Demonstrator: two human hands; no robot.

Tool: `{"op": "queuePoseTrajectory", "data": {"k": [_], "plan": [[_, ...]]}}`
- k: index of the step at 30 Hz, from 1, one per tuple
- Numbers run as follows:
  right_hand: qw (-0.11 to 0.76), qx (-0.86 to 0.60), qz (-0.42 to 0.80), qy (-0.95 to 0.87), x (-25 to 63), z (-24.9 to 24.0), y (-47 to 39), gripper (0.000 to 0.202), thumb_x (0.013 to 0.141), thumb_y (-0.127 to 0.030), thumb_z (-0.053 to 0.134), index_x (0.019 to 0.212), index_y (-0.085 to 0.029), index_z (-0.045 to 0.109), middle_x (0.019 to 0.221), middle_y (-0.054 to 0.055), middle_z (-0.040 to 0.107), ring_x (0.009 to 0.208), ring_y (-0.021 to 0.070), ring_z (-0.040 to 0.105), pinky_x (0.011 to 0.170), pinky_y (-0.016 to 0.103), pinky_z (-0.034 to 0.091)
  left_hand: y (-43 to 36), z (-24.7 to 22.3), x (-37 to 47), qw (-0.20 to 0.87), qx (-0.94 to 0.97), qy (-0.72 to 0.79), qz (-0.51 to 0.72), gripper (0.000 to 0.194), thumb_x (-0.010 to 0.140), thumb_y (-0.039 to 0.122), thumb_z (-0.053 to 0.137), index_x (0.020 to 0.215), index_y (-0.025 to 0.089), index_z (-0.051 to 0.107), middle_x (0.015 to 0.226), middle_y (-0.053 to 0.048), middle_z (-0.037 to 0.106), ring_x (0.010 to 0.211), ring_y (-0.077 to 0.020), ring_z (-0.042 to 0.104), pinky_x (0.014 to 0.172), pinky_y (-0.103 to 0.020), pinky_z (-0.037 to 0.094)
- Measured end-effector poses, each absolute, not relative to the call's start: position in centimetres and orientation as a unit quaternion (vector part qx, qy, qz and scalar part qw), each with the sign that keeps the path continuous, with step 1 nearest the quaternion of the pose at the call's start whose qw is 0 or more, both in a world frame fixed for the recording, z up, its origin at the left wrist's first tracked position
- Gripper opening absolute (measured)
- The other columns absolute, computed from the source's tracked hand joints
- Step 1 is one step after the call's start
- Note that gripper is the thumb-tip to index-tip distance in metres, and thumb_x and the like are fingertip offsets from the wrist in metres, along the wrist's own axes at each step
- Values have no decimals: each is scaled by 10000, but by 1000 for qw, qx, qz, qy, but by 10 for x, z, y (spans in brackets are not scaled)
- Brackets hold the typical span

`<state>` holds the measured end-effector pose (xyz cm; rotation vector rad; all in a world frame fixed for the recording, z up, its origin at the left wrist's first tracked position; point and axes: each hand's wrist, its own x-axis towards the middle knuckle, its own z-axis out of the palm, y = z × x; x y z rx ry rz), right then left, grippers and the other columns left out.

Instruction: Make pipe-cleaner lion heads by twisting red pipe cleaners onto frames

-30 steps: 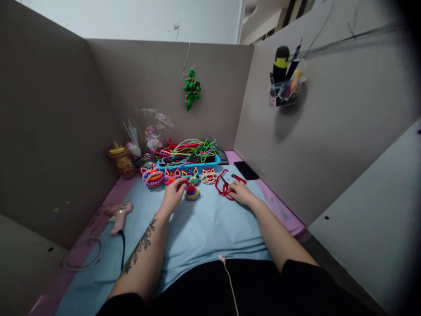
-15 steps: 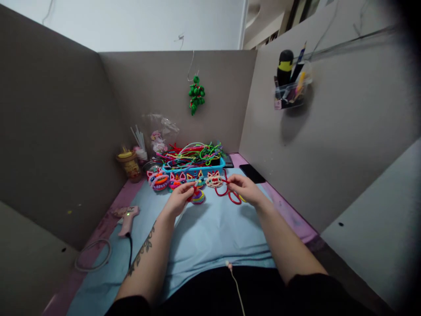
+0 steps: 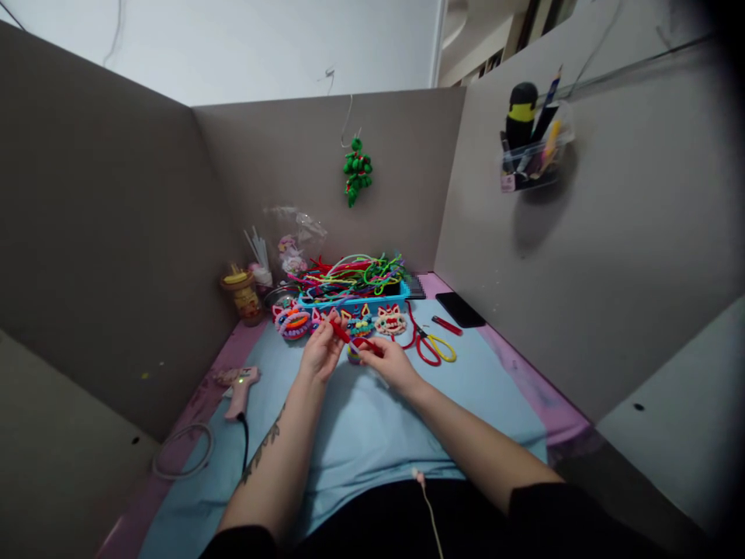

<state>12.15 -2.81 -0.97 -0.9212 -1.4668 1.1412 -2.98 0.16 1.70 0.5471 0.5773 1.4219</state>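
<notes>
Fingers of the left hand point(image 3: 322, 355) pinch a red strip point(image 3: 339, 331), thumb pressed against fingertips, with the strip slanting down toward the other hand. Those of the right hand point(image 3: 396, 366) are also closed on red material that seems to be the same strip, though the hand's own fingers hide part of it. The strip is held above the light blue cloth point(image 3: 372, 435), between the two hands. Just below it, partly covered by the right fingertips, sits a small rainbow coil point(image 3: 352, 358).

Behind the hands, four colourful animal heads stand in a row: a purple one point(image 3: 292, 321), a pink one partly hidden by the left hand point(image 3: 317, 317), a blue one point(image 3: 359, 321) and a cream one point(image 3: 390, 321). At their back is a blue basket point(image 3: 381, 304) heaped with bright fuzzy stems point(image 3: 355, 276).

To the right lie scissors point(image 3: 429, 353) with one red and one yellow handle, a red cutter point(image 3: 447, 325) and a black phone point(image 3: 459, 310). Well apart on the left rests a pink glue gun point(image 3: 237, 394), its green light lit. A green ornament point(image 3: 357, 172) hangs on the back panel.
</notes>
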Motion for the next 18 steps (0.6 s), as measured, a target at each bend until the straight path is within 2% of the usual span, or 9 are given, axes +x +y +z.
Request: {"op": "queuePoseTrajectory", "data": {"k": [5,12,18], "plan": [[520,-394,455,-606,128,-8,-33,173,709,-324,623,769,-163,599,658,-3,622,630,141,574,642,273,456,-6,19,-23,696,274,286,599,115,810,185,576,915,164,618,821,-21,671,788,-114,647,796,-262,511],[543,-408,422,-601,124,-8,-37,171,695,-316,633,781,-175,591,726,4,635,652,143,577,646,282,480,-12,16,-14,698,313,292,575,167,773,247,630,920,169,616,841,-30,664,756,-120,635,719,-263,515],[557,-390,420,-602,125,-6,-38,166,729,-312,610,832,-183,589,774,9,638,697,151,588,658,291,492,-17,19,-10,698,355,257,566,376,687,264,720,1031,162,607,876,-42,662,735,-116,624,670,-232,489]]}}
